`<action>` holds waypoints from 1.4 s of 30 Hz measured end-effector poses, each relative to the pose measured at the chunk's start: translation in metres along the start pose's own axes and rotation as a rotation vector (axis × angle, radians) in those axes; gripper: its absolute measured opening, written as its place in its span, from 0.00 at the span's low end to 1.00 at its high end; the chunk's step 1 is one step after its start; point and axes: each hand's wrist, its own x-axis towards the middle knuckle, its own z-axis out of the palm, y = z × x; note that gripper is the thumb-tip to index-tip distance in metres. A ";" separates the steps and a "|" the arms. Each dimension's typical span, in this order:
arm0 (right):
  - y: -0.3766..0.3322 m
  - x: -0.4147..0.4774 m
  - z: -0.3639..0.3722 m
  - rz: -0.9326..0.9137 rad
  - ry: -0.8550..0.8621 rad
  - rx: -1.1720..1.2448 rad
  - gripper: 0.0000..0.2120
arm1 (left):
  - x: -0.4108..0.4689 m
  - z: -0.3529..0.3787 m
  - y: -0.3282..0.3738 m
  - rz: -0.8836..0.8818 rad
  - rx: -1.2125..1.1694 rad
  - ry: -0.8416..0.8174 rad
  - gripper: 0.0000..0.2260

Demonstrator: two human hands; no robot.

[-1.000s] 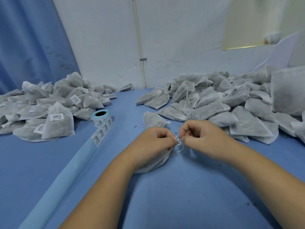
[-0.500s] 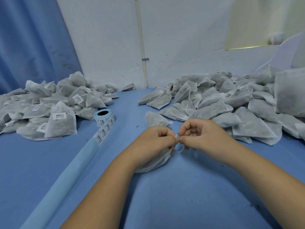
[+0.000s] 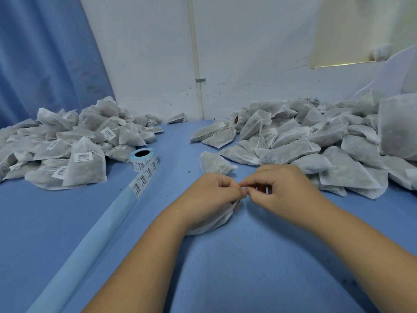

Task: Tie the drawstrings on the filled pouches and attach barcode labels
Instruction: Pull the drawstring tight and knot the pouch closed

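Both pinch drawstring (image 3: 244, 188): left hand (image 3: 212, 195) over pouch (image 3: 214, 223), right hand (image 3: 282, 188) just beside pouch.

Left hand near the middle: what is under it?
A white filled pouch lies under the left hand, on the blue table. Only its lower edge shows; the hand covers its neck.

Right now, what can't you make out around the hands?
Head view:
Knot in drawstring: hidden where left hand and right hand pinch it; tied or not, unclear.
The pouch: mostly under the left hand.
Print on label roll: too small to read.
Frame edge cuts off the right pile.
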 end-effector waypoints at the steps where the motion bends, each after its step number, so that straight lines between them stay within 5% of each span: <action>1: 0.000 0.000 -0.001 0.011 -0.005 -0.007 0.11 | 0.000 0.001 0.000 -0.005 0.000 0.007 0.10; 17: 0.011 0.003 0.004 0.434 -0.204 0.261 0.08 | 0.004 0.004 -0.005 0.123 0.255 0.162 0.06; 33: 0.010 0.002 0.008 0.576 -0.214 0.359 0.14 | -0.001 0.005 0.002 0.217 0.338 0.122 0.06; 37: 0.012 0.003 0.007 0.591 -0.179 0.403 0.16 | -0.002 0.005 0.002 0.145 0.258 0.104 0.05; 42: 0.014 0.003 0.004 0.538 -0.136 0.419 0.07 | -0.003 0.002 0.004 0.041 0.028 -0.003 0.07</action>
